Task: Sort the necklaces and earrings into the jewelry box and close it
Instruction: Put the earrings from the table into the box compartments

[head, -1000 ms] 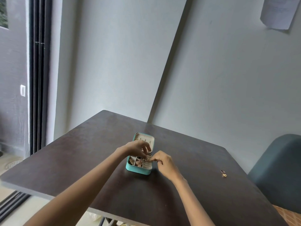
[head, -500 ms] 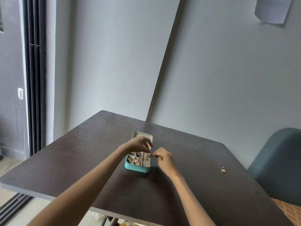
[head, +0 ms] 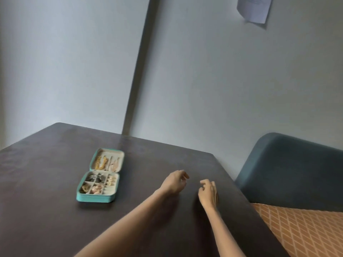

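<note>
A dark brown wooden table (head: 55, 219) was set against pale grey walls (head: 204, 89); a teal upholstered chair (head: 289, 169) was placed beside it.

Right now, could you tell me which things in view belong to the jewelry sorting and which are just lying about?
Job:
open teal jewelry box
gold necklaces in its lid
left hand
right hand

Lying about:
dark wooden table
blue upholstered chair
white paper on wall

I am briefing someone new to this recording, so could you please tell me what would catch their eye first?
The open teal jewelry box stands out on the left of the dark table, its lid laid flat showing gold chains and its compartments holding small pieces. To its right, the left hand and right hand hover close together over bare tabletop, fingers loosely curled, near the blue chair.
</note>
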Demonstrator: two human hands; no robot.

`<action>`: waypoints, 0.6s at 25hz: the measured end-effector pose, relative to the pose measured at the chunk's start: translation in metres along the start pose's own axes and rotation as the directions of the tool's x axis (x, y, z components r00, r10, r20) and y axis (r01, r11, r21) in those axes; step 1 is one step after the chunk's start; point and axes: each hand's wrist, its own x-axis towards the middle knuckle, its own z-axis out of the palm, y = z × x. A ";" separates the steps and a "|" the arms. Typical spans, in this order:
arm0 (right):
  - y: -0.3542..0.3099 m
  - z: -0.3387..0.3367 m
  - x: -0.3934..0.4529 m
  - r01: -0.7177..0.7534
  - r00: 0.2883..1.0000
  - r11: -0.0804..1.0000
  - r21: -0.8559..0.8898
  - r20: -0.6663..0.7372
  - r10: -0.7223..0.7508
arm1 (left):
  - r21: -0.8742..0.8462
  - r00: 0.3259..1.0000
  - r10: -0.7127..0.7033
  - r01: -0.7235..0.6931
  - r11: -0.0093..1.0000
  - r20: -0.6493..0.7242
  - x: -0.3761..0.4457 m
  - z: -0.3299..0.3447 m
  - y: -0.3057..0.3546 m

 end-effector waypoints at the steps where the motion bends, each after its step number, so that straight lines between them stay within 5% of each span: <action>1: 0.014 -0.006 0.009 -0.035 0.999 0.999 -0.015 0.005 0.035 | -0.007 1.000 -0.004 0.004 1.000 0.011 0.008 0.011 0.007; 9: 0.060 -0.008 0.059 0.025 0.992 0.998 -0.065 0.123 -0.016 | -0.022 1.000 -0.029 0.029 0.999 0.007 0.048 0.042 0.011; 15: 0.049 -0.005 0.057 0.048 0.978 0.966 0.256 0.183 -0.097 | -0.043 0.999 0.049 -0.050 0.998 -0.022 0.049 0.031 0.008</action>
